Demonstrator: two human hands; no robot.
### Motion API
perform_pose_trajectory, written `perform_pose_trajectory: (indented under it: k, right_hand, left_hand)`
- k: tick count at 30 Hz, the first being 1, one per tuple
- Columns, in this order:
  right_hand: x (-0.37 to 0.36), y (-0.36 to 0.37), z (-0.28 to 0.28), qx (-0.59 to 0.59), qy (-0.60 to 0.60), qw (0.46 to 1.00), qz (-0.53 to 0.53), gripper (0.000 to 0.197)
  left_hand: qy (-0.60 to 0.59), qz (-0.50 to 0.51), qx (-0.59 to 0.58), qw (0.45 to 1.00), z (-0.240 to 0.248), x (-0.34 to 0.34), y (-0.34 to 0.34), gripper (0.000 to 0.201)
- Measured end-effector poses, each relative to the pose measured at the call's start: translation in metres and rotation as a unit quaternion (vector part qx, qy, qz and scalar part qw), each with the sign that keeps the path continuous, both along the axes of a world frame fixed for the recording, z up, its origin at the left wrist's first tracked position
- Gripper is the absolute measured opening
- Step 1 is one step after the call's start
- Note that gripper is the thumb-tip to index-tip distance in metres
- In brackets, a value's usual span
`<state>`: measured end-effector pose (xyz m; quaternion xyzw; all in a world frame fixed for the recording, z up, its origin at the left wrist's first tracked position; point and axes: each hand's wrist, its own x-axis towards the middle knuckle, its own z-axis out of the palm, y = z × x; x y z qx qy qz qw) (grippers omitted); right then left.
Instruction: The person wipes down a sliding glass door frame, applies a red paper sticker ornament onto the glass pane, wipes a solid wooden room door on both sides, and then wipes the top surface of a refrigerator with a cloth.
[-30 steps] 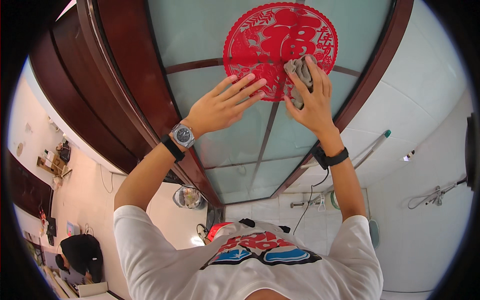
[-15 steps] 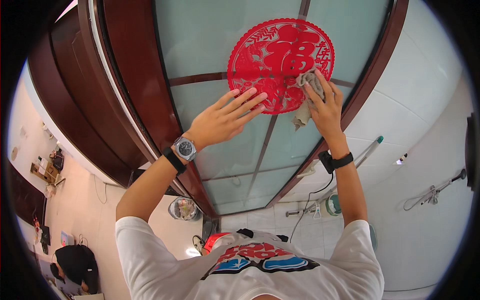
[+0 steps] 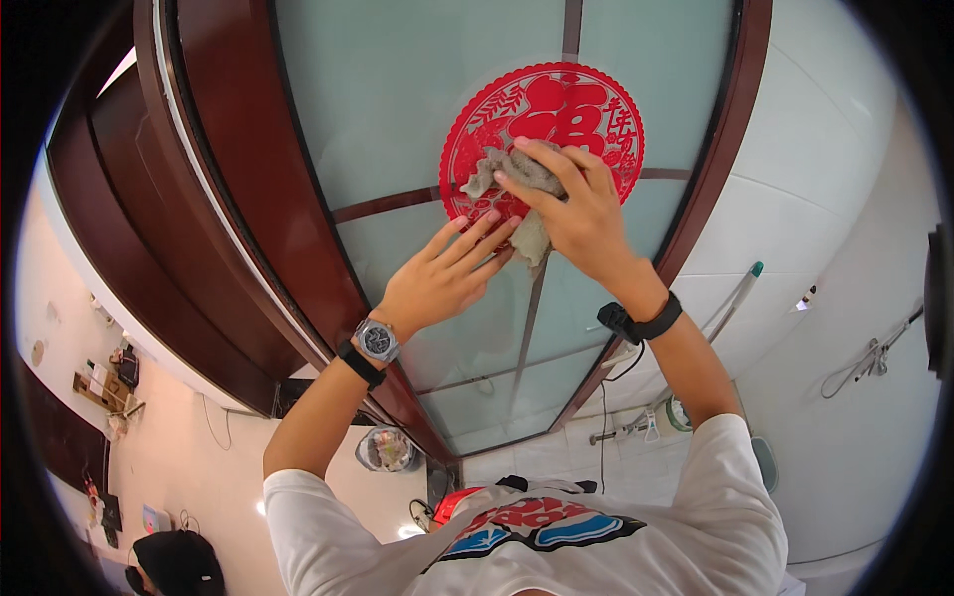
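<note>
Showing overhead: a frosted pale-green glass door (image 3: 397,109) in a dark reddish-brown wooden frame (image 3: 229,169), with white wall panels (image 3: 825,179) off to the right. Carrying, near its top, a round red paper-cut decoration with a scalloped edge (image 3: 586,109), stuck flat across the door's thin vertical and horizontal bars.

Pressing a crumpled grey cloth (image 3: 532,233) against the lower middle of that red decoration: the right hand (image 3: 576,209), palm to the glass, fingers (image 3: 542,159) spread and laid over the cloth, pinning it to the surface rather than clutching it; part of the cloth sticking out to the left at the fingertips and part hanging below the palm. Wearing a black band (image 3: 641,323) at the wrist.

Lying flat on the glass just below and left of the cloth: the left hand (image 3: 442,278), fingers (image 3: 477,233) straight and slightly apart, tips touching the bottom edge of the red decoration, holding nothing. Wearing a round grey-faced wristwatch on a black strap (image 3: 376,340).

Filling the lower edge: a white printed T-shirt (image 3: 715,517). Standing against the right wall: a long-handled tool with a green tip (image 3: 735,298).
</note>
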<state>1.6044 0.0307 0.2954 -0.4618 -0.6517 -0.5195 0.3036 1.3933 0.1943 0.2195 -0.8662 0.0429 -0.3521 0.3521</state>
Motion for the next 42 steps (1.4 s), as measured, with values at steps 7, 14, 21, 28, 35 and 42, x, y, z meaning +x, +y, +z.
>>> perform_pose_trajectory:
  k: [7, 14, 21, 28, 35, 42]
  right_hand:
    - [0.054, -0.012, 0.041, 0.057, -0.03, 0.998, -0.018, 0.051]
    - [0.08, -0.02, 0.058, 0.08, -0.047, 0.995, -0.038, 0.053]
    - [0.089, -0.024, 0.07, 0.069, -0.054, 0.995, -0.052, 0.051]
    - [0.115, -0.027, 0.099, 0.177, 0.021, 0.983, -0.041, 0.046]
    - [0.087, -0.035, 0.098, 0.218, 0.001, 0.974, 0.066, 0.049]
    - [0.009, 0.038, 0.046, 0.028, -0.127, 0.99, 0.049, 0.048]
  left_hand:
    - [0.018, 0.014, -0.024, 0.999, 0.005, -0.001, -0.006, 0.069]
    - [0.015, 0.022, -0.027, 0.999, 0.004, 0.001, -0.005, 0.074]
    - [0.006, 0.027, -0.034, 0.999, 0.003, 0.0, -0.006, 0.073]
    - [-0.002, 0.029, -0.036, 0.999, -0.004, 0.005, -0.002, 0.075]
    - [-0.013, 0.023, -0.032, 0.999, -0.004, 0.009, 0.001, 0.073]
    - [-0.02, 0.028, -0.037, 0.999, -0.021, 0.01, 0.015, 0.068]
